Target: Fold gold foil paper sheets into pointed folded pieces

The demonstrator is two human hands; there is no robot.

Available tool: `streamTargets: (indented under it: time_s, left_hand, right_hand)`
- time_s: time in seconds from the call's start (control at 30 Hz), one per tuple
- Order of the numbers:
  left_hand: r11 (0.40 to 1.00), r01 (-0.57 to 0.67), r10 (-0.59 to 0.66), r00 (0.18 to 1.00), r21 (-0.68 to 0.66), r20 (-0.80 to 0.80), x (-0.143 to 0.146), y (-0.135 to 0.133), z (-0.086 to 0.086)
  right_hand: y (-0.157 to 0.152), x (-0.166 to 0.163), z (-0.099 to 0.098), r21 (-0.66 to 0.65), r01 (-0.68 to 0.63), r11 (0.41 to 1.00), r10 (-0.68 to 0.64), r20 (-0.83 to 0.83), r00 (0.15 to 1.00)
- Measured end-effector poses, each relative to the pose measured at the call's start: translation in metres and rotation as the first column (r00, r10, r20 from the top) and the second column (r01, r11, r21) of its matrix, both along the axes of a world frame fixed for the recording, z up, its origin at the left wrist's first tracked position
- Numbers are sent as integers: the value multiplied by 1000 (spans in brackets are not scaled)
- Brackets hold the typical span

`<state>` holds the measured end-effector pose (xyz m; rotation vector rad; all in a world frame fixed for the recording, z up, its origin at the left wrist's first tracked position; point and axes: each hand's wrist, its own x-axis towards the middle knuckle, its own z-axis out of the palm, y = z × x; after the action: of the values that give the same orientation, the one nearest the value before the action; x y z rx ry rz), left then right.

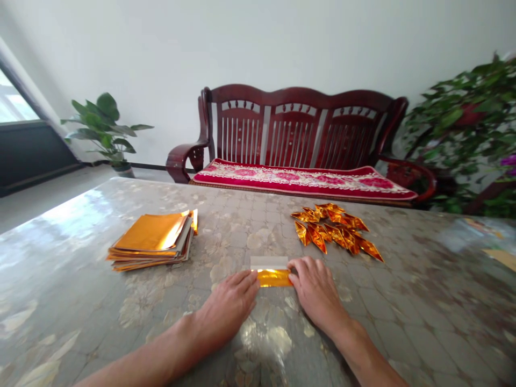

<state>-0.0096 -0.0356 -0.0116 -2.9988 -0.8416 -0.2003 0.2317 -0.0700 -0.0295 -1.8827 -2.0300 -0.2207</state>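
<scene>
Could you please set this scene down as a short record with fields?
Left hand: fingers at left end of the folded gold sheet
Right hand: fingers at its right end
Beyond left hand: stack of gold sheets
Beyond right hand: folded gold pieces
Surface: patterned table
Background: wooden bench with patterned cover; plants on both sides

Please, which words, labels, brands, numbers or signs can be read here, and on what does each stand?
No text can be read: none shows on the gold strip, sheet stack or folded gold pieces.
Any print on the clear plastic at right is too blurred to read.
</scene>
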Motion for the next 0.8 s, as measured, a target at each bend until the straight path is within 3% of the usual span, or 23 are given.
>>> streamTargets:
  time_s: [0.13,0.23,0.33,0.4,0.47,0.57,0.8]
  left_hand:
    - [999,32,-32,999,43,4,0,0,-4]
    - [998,14,-17,999,55,44,5,-4,-4]
    - [999,11,-5,993,-49,115,10,-8,1]
    - [994,-5,24,986,-111,167,10,-6,3]
    - [989,-3,38,974,-151,225,8,1,2]
    - [994,-52,75,965,-99,252,3,17,-3]
    - [991,34,-7,980,-131,199,-6,33,1]
  right_hand:
    - [2,3,3,98,-2,995,11,-95,995]
    - [0,-5,8,191,-76,979,108,-160,981]
    - [-2,-20,12,112,-241,964,259,-206,944]
    - [-4,-29,14,30,-289,957,289,-189,938]
    - [-4,-35,14,-9,-289,957,284,-149,947]
    - [-3,-37,15,-22,-266,964,264,-67,962]
    - [-1,-36,10,40,-268,963,267,22,963]
